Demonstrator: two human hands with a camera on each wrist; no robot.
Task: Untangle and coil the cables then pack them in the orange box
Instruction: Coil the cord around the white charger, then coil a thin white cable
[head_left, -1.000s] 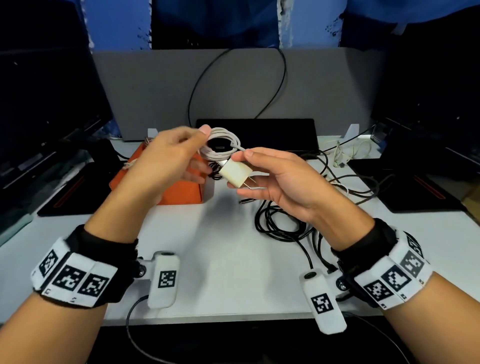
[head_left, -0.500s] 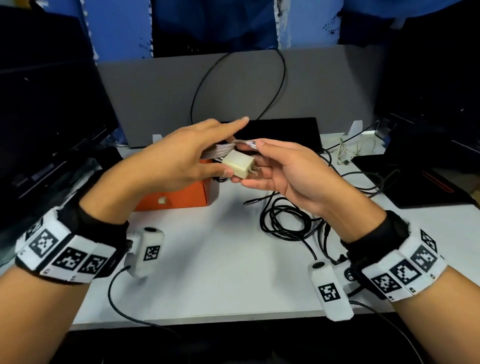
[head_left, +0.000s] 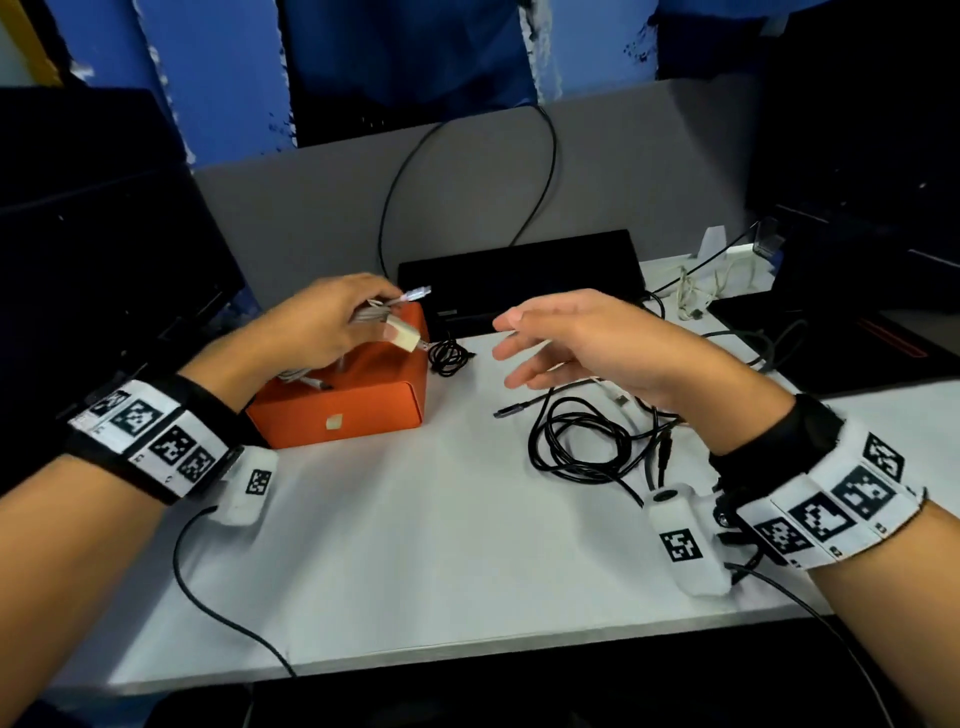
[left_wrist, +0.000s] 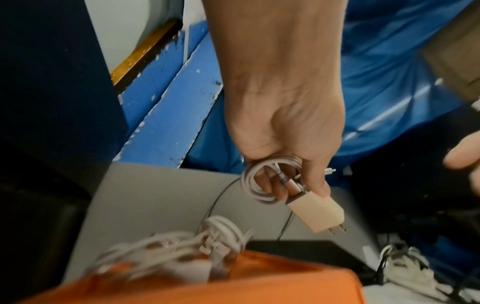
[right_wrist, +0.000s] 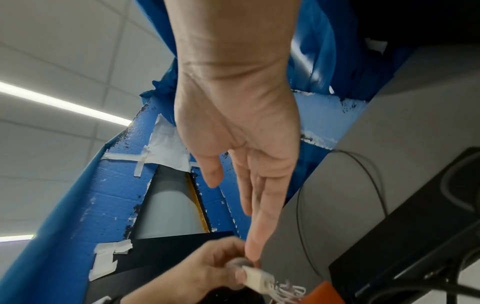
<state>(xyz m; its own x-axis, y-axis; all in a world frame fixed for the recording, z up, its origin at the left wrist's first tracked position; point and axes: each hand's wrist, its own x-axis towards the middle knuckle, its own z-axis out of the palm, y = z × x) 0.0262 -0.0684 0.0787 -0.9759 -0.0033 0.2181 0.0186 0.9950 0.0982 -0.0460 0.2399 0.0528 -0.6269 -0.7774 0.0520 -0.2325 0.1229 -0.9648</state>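
My left hand (head_left: 332, 325) (left_wrist: 283, 156) grips a coiled white cable (left_wrist: 259, 181) with its cream plug adapter (head_left: 402, 334) (left_wrist: 315, 214) (right_wrist: 258, 279), held just above the open orange box (head_left: 363, 405) (left_wrist: 233, 288). Other coiled white cables (left_wrist: 182, 246) lie inside the box. My right hand (head_left: 576, 340) (right_wrist: 249, 174) hovers open with straight fingers, to the right of the box and above a tangle of black cables (head_left: 587, 441) on the white table (head_left: 415, 545). A small coiled black cable (head_left: 449, 356) lies just right of the box.
A black flat device (head_left: 524, 270) sits behind the box against a grey partition (head_left: 467, 182). Dark monitors stand left (head_left: 93, 249) and right. Loose white cords (head_left: 696, 291) lie at the back right. The table's front edge runs near my wrists.
My right hand let go of the adapter and drew away to the right. My left hand carried the coil and adapter left and down over the orange box.
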